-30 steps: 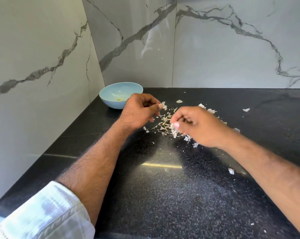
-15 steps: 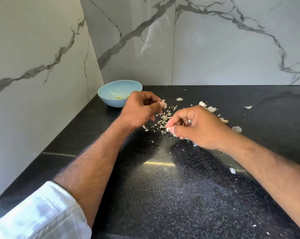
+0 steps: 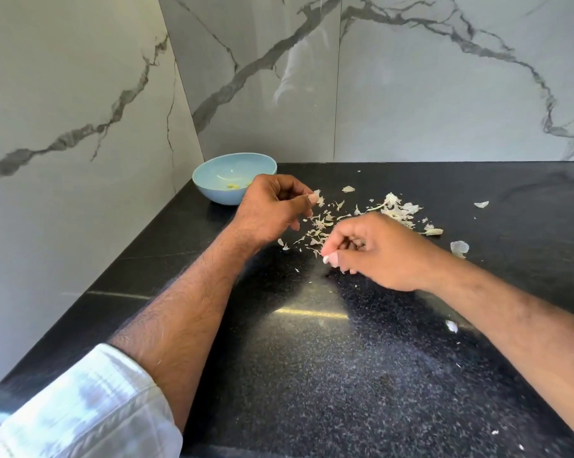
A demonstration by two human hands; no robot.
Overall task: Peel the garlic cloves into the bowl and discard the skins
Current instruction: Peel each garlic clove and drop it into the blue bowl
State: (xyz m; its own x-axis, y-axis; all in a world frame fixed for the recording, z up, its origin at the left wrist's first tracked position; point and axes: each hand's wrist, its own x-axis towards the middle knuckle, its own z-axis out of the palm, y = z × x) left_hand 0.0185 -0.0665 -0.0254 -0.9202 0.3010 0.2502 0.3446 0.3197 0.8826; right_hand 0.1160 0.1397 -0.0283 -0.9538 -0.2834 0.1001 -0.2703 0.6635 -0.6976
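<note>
The left forearm (image 3: 186, 309) is bare and hairy below a rolled white sleeve (image 3: 87, 411) with stitched cuff; the right forearm (image 3: 516, 328) is bare.

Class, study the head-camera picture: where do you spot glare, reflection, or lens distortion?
Head view: a bright streak of glare crosses the speckled black stone counter near its middle; the glossy veined marble wall mirrors a faint figure; wide-angle distortion tilts the wall seams; the white sleeve looks smeared.
</note>
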